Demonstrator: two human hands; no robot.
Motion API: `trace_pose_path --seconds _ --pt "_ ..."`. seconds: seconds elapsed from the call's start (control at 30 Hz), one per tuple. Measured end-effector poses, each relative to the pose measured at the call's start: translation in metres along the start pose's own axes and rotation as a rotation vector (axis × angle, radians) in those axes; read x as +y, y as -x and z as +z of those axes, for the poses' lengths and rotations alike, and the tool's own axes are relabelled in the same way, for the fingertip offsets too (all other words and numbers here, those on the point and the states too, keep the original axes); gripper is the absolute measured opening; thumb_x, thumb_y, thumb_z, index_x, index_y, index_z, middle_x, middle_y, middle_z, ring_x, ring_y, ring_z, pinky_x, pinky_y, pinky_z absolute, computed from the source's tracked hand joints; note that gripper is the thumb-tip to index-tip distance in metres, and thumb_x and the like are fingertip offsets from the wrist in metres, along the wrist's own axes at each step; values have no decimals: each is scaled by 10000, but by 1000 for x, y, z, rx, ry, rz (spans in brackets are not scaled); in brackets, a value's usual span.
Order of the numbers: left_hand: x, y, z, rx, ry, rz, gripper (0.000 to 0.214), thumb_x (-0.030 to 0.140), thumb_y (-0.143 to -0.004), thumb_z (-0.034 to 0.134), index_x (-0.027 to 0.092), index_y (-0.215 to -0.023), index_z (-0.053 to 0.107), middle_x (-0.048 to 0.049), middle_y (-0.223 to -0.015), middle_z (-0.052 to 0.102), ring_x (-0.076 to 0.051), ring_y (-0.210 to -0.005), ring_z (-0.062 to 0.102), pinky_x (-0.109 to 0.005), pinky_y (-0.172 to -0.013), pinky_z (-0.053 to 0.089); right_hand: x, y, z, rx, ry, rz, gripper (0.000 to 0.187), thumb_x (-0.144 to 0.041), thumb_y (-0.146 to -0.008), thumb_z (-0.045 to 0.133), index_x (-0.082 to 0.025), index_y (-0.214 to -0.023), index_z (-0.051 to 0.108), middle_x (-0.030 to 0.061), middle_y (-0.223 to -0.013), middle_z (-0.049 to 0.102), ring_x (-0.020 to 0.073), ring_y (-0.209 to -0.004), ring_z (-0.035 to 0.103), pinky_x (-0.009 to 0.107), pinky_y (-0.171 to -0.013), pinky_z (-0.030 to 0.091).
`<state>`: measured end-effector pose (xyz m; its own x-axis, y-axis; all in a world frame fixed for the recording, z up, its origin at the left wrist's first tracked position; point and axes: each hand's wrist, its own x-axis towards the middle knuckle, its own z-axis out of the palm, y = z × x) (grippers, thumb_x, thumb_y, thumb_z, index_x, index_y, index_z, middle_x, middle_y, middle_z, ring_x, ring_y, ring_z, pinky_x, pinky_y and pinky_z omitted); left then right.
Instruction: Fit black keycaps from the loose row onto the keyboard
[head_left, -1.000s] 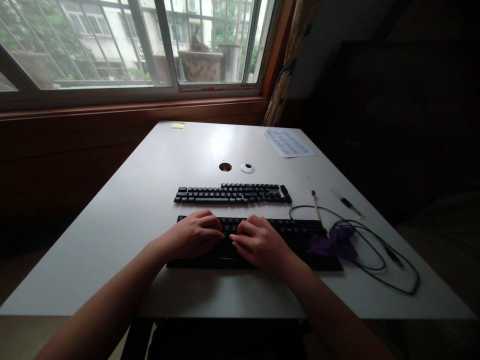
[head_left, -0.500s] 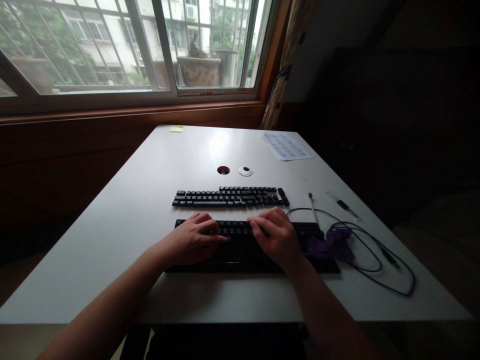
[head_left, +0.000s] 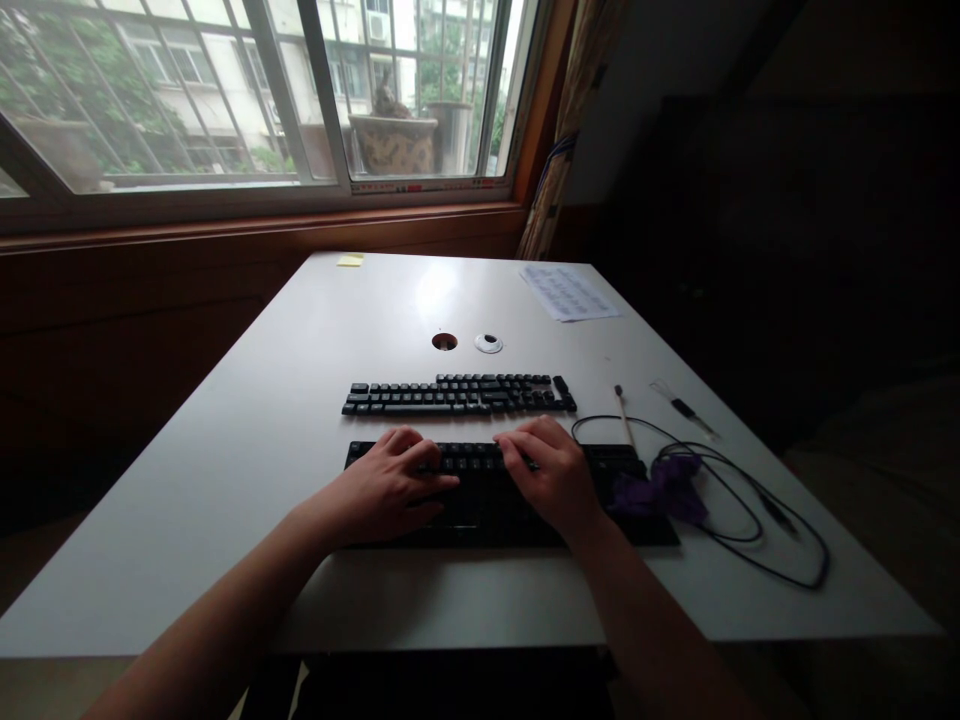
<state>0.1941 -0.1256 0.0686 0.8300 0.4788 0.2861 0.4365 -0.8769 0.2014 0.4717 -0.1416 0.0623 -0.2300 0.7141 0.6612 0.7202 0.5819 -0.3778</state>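
A black keyboard (head_left: 480, 495) lies near the front edge of the white table (head_left: 262, 440). My left hand (head_left: 386, 485) rests on its left half, fingers curled down onto the keys, nothing held. My right hand (head_left: 551, 475) lies on the middle of the keyboard, fingers bent onto the upper rows, also holding nothing. Behind it sits a block of loose black keycaps (head_left: 457, 394) laid out in rows.
A purple cloth (head_left: 664, 490) lies on the keyboard's right end beside a looped black cable (head_left: 757, 540). A thin brush (head_left: 622, 410) and a small tool (head_left: 686, 408) lie further right. A cable hole (head_left: 444, 341), a round cap (head_left: 488, 343), a paper sheet (head_left: 566, 292) and a yellow note (head_left: 349, 260) lie farther back.
My right hand moved right and up across the keyboard, away from the left hand. The left hand stayed almost in place. The view shifted slightly.
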Motion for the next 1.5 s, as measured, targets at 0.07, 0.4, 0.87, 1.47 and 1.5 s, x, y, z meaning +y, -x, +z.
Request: trace_pose_path --seconds 0.07,0.4,0.87,1.47,1.5 --pt "0 0 1 21 55 30 278 331 -964 691 314 -1236 745 -82 -1163 611 -271 -1102 495 -428 -983 503 0 0 0 -1 -8 10 181 -200 -994 585 -224 -901 738 47 -819 654 213 -824 600 389 -774 515" --pt "0 -1 3 69 16 46 300 315 -957 697 305 -1255 737 -87 -1172 632 -290 -1125 501 -453 -998 506 0 1 1 -10 -25 24 180 -203 -997 587 -221 -894 734 47 -825 652 208 -827 601 381 -778 512" --pt "-37 6 -9 301 -49 -54 233 184 -977 617 246 -1169 735 -80 -1009 687 -228 -921 570 -378 -791 533 -4 6 6 -396 -114 -159 196 -252 -950 668 -275 -1103 789 38 -885 597 199 -850 532 383 -808 463" --pt "-74 56 -47 126 120 -206 307 365 -1003 655 251 -1283 709 -94 -1135 716 -234 -1055 647 -385 -909 574 -15 7 9 -367 -9 -253 203 -245 -981 624 -237 -1110 780 67 -974 673 217 -910 572 423 -868 475" --pt "-73 59 -46 110 131 -203 348 374 -994 670 255 -1321 689 -102 -1164 709 -241 -1081 640 -396 -925 576 -15 7 8 -362 -8 -252 209 -242 -982 621 -238 -1123 775 70 -994 683 219 -922 578 428 -881 480"
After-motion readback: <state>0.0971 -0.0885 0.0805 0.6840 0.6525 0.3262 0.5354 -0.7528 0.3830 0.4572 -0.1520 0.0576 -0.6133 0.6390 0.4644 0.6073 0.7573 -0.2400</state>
